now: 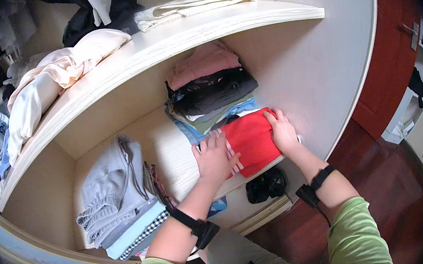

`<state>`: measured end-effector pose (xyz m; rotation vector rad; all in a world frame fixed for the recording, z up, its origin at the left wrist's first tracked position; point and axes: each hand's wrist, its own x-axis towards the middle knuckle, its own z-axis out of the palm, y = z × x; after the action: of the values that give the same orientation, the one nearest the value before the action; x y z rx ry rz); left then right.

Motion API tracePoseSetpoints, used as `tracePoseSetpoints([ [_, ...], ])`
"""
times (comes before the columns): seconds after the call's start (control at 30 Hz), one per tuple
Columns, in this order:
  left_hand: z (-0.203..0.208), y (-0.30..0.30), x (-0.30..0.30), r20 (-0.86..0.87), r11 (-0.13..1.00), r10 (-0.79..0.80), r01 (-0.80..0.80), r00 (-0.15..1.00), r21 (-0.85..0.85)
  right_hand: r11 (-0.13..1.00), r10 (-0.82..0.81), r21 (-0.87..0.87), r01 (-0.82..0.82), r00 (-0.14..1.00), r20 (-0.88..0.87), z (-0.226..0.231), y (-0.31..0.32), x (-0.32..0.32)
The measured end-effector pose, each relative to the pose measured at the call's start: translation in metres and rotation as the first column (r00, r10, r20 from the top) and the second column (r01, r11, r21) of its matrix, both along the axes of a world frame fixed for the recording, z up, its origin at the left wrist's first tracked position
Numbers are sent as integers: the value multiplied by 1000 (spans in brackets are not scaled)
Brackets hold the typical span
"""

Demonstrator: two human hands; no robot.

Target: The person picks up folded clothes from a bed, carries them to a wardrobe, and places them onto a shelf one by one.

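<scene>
While both hands sit flat on the red folded garment [252, 140], nothing is really being gripped; the left hand [216, 158] has its fingers spread wide, pressing on the left edge with the white stripes; the right hand [282, 133] lies open, palm down, on the right edge. That red piece rests at the front of the middle shelf [172, 152], just in front of a stack of folded clothes [212, 92] with a pink one on top; a grey pile [116, 194] sits well off to the left; cream fabric [52, 80] lies on the upper shelf [219, 25].
</scene>
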<state>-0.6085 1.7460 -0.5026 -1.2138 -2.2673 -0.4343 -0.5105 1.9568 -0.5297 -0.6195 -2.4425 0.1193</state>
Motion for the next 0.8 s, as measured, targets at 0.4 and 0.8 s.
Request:
tracePoseSetpoints([
  [0.4,-5,12,34,237,928,126,-30,963,-371,994,103,21,-109,977,186,-1,-67,37],
  [0.8,110,-90,76,145,952,-269,285,952,-108,990,78,-138,-30,930,358,19,-82,17],
])
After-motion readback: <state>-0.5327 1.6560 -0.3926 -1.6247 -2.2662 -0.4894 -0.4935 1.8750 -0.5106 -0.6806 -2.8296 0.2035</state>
